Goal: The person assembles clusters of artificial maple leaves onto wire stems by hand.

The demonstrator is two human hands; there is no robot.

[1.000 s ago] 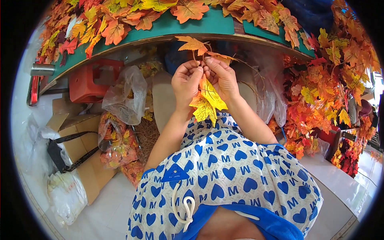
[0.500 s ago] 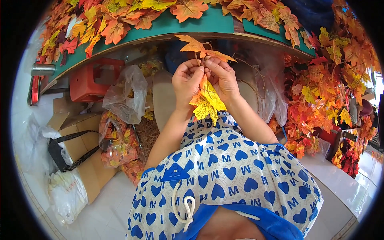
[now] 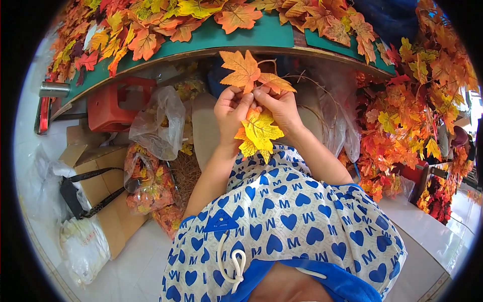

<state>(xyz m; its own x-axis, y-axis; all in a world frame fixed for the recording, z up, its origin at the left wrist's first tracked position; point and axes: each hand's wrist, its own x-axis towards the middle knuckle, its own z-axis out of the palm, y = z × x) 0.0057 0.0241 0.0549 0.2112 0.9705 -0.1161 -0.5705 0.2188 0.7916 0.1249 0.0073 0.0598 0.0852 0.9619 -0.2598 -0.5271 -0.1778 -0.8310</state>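
Observation:
In front of my chest, both hands grip a thin-stemmed artificial maple leaf garland. My left hand (image 3: 231,115) has its fingers curled and its thumb pressed toward the stem. My right hand (image 3: 283,108) pinches right beside it, thumb against fingers, and the fingertips of both almost meet. Above the fingers stand orange maple leaves (image 3: 241,71), one of them leaning over my right hand. Yellow maple leaves (image 3: 262,130) hang below, between my wrists. A bare brown stem (image 3: 322,86) trails off to the right. The exact pinch points are partly hidden by fingers and leaves.
A green-topped table (image 3: 221,39) heaped with autumn leaves runs across the far side. Dense leaf garlands (image 3: 387,136) hang at right. On the left are a red plastic stool (image 3: 100,110), a clear bag (image 3: 160,123), a bag of leaves (image 3: 146,176) and a cardboard box (image 3: 118,216).
The orange leaves have turned to face upward and show broader. The yellow leaves have rotated flatter toward me. Both hands have shifted slightly, still closed on the garland.

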